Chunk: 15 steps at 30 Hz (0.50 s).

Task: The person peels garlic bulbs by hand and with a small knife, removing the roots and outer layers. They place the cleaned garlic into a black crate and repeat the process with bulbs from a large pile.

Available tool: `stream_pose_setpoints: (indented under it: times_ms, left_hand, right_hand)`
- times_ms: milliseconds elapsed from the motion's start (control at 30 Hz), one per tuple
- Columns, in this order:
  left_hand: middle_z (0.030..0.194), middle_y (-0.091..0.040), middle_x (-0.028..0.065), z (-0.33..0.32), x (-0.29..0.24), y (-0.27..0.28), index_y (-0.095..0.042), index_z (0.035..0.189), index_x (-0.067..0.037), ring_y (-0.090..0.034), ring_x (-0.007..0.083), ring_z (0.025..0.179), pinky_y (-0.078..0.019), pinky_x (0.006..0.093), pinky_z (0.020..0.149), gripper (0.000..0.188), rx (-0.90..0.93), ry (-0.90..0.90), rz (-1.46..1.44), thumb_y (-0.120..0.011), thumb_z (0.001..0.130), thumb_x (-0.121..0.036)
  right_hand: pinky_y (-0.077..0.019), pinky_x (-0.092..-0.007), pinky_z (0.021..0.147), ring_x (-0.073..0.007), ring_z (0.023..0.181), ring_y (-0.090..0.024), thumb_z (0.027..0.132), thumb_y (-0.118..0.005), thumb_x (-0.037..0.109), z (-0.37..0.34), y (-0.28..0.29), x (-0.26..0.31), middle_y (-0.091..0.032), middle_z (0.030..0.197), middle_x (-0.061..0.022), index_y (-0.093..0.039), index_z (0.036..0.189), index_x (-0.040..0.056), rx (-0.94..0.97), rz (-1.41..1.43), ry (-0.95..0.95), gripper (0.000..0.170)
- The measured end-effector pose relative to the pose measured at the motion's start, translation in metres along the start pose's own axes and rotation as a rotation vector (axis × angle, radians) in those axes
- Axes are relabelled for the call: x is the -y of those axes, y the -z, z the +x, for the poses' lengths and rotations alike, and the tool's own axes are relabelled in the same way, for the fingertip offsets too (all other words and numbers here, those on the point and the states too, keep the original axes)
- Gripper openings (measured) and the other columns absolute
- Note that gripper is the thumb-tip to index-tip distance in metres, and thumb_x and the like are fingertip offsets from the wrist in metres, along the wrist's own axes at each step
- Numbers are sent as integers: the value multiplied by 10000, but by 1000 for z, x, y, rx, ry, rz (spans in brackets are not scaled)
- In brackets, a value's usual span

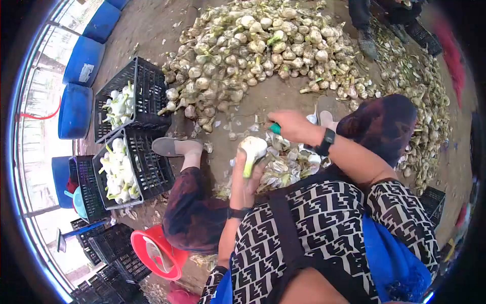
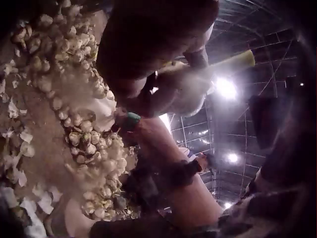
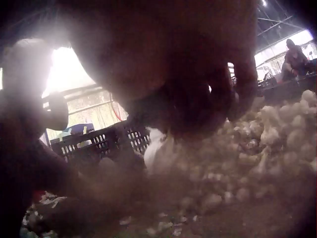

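Note:
A white garlic bulb [image 1: 254, 146] with a short green stem [image 1: 248, 168] is in my left hand [image 1: 242, 178], whose fingers and thumb grip it from below. The same bulb [image 2: 185, 91] appears in the left wrist view, its stem pointing right. My right hand [image 1: 299, 127] is curled round the green handle [image 1: 275, 128] of a small tool, a little above and to the right of the bulb; the tool's working end is hard to make out. In the right wrist view the right hand [image 3: 168, 59] is dark and blurred. Loose peels and cut stems [image 1: 283, 169] lie below the hands.
A large heap of untrimmed garlic [image 1: 263, 45] spreads ahead. Black crates [image 1: 149, 93] with trimmed white bulbs [image 1: 119, 169] stand at left, near blue barrels [image 1: 83, 61]. A red bucket [image 1: 174, 256] sits lower left. Another person's legs [image 1: 362, 25] show at the far right.

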<state>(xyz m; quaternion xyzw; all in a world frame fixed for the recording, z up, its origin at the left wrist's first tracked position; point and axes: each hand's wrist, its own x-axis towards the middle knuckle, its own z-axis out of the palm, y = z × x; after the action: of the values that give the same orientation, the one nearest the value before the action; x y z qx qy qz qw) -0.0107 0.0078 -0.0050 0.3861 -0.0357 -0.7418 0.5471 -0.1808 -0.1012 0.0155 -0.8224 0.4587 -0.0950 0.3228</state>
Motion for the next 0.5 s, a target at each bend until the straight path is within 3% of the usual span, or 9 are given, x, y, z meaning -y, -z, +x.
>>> stream_pose_setpoints:
  times_ms: [33, 100, 167, 233, 267, 500]
  left_hand:
    - [1051, -544, 80, 1, -2, -6, -459, 1153, -85, -537, 225, 932, -417, 400, 893, 448, 28, -24, -134, -452, 880, -440]
    - [1035, -543, 73, 2, -5, -8, -463, 1148, -74, -534, 217, 925, -397, 395, 926, 446, -76, -3, -136, -441, 887, -435]
    - [1093, -530, 85, 7, 1, 5, -450, 1139, -43, -524, 209, 994, -455, 402, 870, 418, 26, -52, -112, -457, 896, -383]
    - [1092, -533, 82, 5, 0, -2, -453, 1135, -45, -527, 209, 992, -459, 385, 860, 416, -3, -54, -112, -458, 895, -384]
    - [1092, -536, 79, 3, -1, -4, -457, 1130, -47, -530, 209, 991, -464, 368, 850, 413, -41, -56, -114, -458, 893, -385]
    - [1096, -540, 74, 5, 1, 8, -442, 1169, -51, -543, 212, 961, -483, 345, 795, 439, -39, -39, -177, -510, 870, -365]
  right_hand:
    - [-442, -429, 655, -348, 783, -575, 807, -528, 156, -5, -2, 7, -608, 839, -165, -564, 878, 31, 1, 0, 5, 149]
    - [-439, -420, 662, -362, 783, -558, 812, -540, 167, -12, -3, 23, -595, 861, -160, -545, 910, 29, -257, 503, 243, 169]
    - [-444, -402, 668, -343, 787, -555, 784, -570, 156, -17, 0, 34, -585, 831, -134, -552, 887, 35, -191, 571, 254, 160]
    - [-446, -389, 661, -311, 778, -559, 754, -571, 137, -16, -7, 32, -576, 802, -105, -552, 855, 48, -278, 233, 421, 135]
    - [-449, -380, 649, -288, 759, -565, 716, -562, 113, -16, -10, 33, -566, 764, -93, -546, 817, 51, -290, 168, 398, 120]
    - [-452, -384, 642, -298, 742, -556, 685, -556, 112, -9, -6, 33, -550, 733, -109, -522, 785, 48, -275, -5, 476, 123]
